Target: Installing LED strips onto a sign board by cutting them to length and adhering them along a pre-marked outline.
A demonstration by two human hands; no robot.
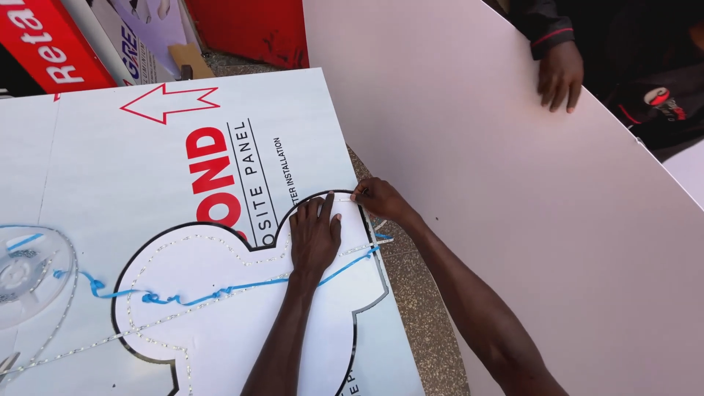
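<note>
A white cut-out shape with a black edge (220, 323) lies on a large white composite panel (132, 176). A thin light strip (220, 246) runs along the shape's outline. My left hand (314, 236) presses flat on the shape near its upper lobe, fingers spread. My right hand (378, 199) pinches the strip at the lobe's top right edge. A blue backing ribbon (183, 297) trails across the shape toward a clear reel (29, 275) at the left.
A big blank white sheet (499, 183) stands tilted on the right, held at its top by another person's hand (560, 75). Red signs (51, 40) lean at the back. Speckled floor (418, 293) shows between panel and sheet.
</note>
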